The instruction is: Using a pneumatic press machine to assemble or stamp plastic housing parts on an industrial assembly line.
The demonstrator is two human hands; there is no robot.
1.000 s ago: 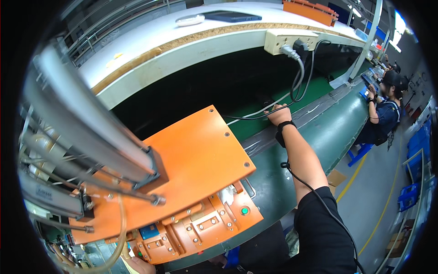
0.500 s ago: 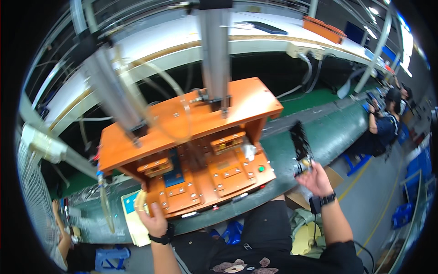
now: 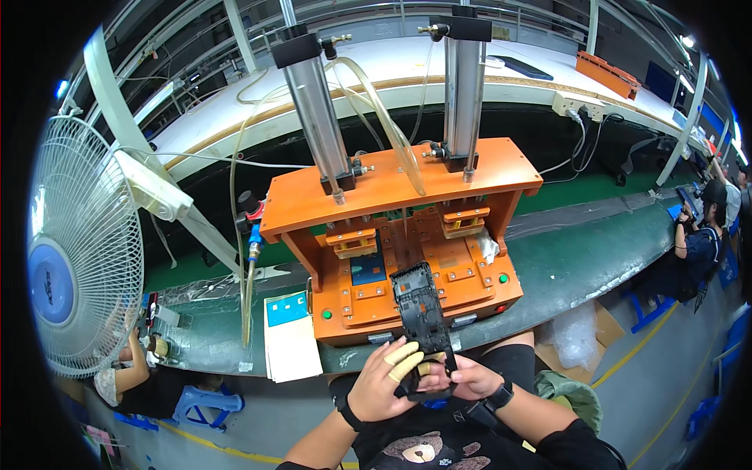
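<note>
On my feed, the left hand (image 3: 385, 381) and right hand (image 3: 475, 379) grip 1 black plastic frame (image 3: 421, 304), not seated in the orange 2-cylinder press (image 3: 380, 189).

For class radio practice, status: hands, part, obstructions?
Left hand touching, right hand gripping black part, near end. Far end overlaps orange press in view. White wad at press's right, seemingly not blocking.
</note>
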